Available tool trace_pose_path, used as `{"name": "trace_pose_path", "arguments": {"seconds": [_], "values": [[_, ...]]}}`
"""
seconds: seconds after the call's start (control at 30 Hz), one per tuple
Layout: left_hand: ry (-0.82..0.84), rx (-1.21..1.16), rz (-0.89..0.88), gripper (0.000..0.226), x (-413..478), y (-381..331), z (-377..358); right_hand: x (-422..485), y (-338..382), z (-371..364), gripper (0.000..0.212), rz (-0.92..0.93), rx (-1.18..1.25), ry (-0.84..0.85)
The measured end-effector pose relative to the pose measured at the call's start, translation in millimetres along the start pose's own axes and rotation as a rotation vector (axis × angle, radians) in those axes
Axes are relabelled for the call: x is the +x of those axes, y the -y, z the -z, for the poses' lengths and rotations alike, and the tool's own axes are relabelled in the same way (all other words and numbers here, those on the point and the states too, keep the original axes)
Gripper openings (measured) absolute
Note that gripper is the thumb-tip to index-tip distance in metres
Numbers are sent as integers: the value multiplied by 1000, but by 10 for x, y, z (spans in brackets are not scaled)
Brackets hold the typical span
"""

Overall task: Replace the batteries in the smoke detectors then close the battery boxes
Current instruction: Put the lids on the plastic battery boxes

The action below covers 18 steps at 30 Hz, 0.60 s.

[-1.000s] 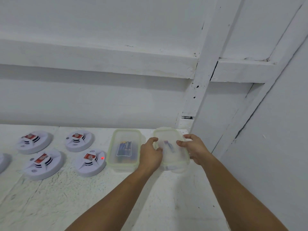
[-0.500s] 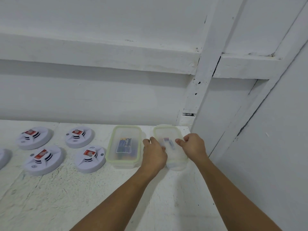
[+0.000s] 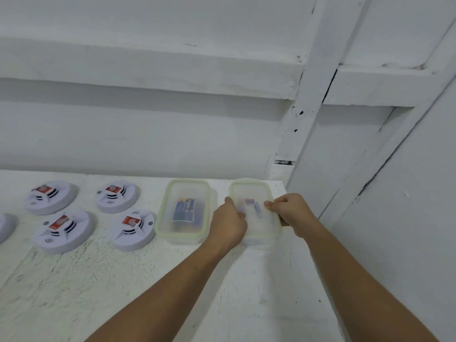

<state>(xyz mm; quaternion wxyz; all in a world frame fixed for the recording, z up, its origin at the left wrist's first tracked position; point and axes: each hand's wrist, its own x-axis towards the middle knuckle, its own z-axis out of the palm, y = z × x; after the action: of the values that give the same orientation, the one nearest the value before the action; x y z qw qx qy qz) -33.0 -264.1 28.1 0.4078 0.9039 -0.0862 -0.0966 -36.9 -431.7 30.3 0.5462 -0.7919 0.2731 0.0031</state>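
Note:
Two clear battery boxes with pale green rims stand side by side on the white table. The left box (image 3: 185, 211) has its lid on and shows a blue battery pack inside. The right box (image 3: 254, 193) holds a red-topped battery and is lidded too. My left hand (image 3: 228, 224) grips that box's left edge, fingers curled on the lid flap. My right hand (image 3: 292, 213) pinches its right edge. Several white round smoke detectors lie to the left, such as one (image 3: 132, 229) beside the left box, each with a red battery showing.
The white table (image 3: 123, 292) ends just right of the right box, where a white wall and a slanted white post (image 3: 311, 119) stand close. A white wall with a ledge runs behind the table.
The view has tilted down slightly. Both hands stay at the right box's sides; my left hand's fingers have curled lower on the left flap. The red light on one detector has gone out.

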Motion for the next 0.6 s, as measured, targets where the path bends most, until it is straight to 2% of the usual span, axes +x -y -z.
{"name": "trace_pose_path", "arguments": {"seconds": [0.07,0.13,0.2,0.3,0.43,0.6], "values": [[-39,46,-108,59,-49,-20,61,28,56,81,32,-51,6,117],[-63,91,-296,61,-127,-17,144,105,104,125,37,-43,-25,156],[27,187,-433,58,-184,19,209,197,156,124,34,40,-26,145],[168,345,-477,63,-222,77,246,269,251,42,35,125,-13,237],[83,423,-579,51,-200,154,199,344,258,-85,26,172,-125,241],[-40,380,-640,47,-163,225,137,501,179,-125,25,208,-135,226]]}}
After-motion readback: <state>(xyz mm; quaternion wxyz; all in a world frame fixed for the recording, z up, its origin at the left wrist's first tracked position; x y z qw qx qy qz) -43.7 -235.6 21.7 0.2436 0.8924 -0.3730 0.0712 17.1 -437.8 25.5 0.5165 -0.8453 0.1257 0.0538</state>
